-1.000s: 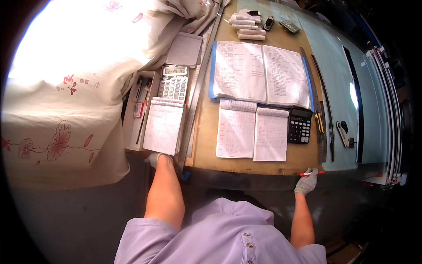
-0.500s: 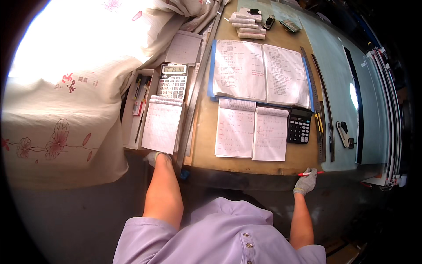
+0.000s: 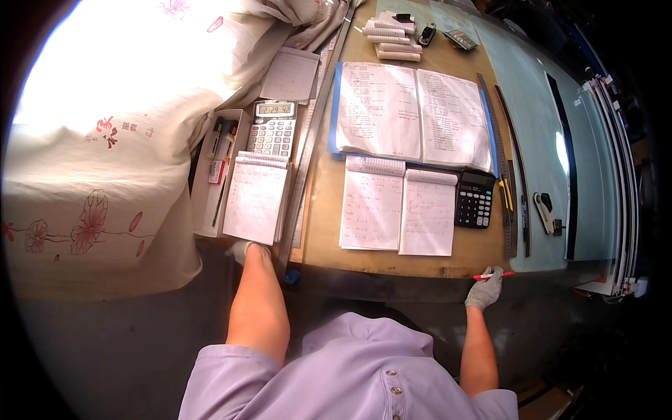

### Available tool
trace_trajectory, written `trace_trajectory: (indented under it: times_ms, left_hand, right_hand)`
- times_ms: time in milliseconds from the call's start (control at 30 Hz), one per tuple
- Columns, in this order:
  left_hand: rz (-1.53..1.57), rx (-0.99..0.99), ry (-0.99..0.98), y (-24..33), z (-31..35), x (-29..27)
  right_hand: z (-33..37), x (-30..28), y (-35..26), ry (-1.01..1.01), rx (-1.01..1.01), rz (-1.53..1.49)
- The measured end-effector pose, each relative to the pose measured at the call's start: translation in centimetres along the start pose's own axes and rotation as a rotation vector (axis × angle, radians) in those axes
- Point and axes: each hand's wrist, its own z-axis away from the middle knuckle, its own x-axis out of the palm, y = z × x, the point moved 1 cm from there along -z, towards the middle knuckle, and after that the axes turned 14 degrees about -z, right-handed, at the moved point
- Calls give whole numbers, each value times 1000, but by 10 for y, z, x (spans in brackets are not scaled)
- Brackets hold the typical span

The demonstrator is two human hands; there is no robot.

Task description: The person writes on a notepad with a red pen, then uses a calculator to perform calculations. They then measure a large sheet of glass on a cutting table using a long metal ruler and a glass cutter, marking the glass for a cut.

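In a grey knitted glove, my right hand is closed around a red pen at the table's front edge. My left hand, also gloved, is at the near edge below a spiral notepad; its fingers are hidden. That notepad overlaps a silver calculator, beside a long box of pens. Two filled-in notepads, a left one and a right one, lie mid-table next to a black calculator. Behind them a blue folder lies open with handwritten sheets.
Stacked notepads, a black stapler and a green calculator stand at the back. A metal ruler, a yellow cutter knife and another stapler lie right. Patterned cloth drapes the left side.
The whole view has shifted very slightly. Both hands keep their places, and the red pen is still in my right hand.
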Motion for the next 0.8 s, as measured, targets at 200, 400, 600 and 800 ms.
trace_trajectory:
  times_ms: [200, 400, 600, 800]
  left_hand:
    - [-9, 2, 3, 1, -1, 1]
    - [-14, 2, 8, -1, -4, 0]
    - [-17, 4, 8, -1, -5, -1]
    - [-15, 3, 4, -1, -6, 0]
  right_hand:
    - [0, 3, 7, 5, 0, 7]
    - [1, 6, 13, 18, -29, 16]
    - [1, 5, 10, 9, -10, 11]
    - [1, 4, 7, 12, -21, 17]
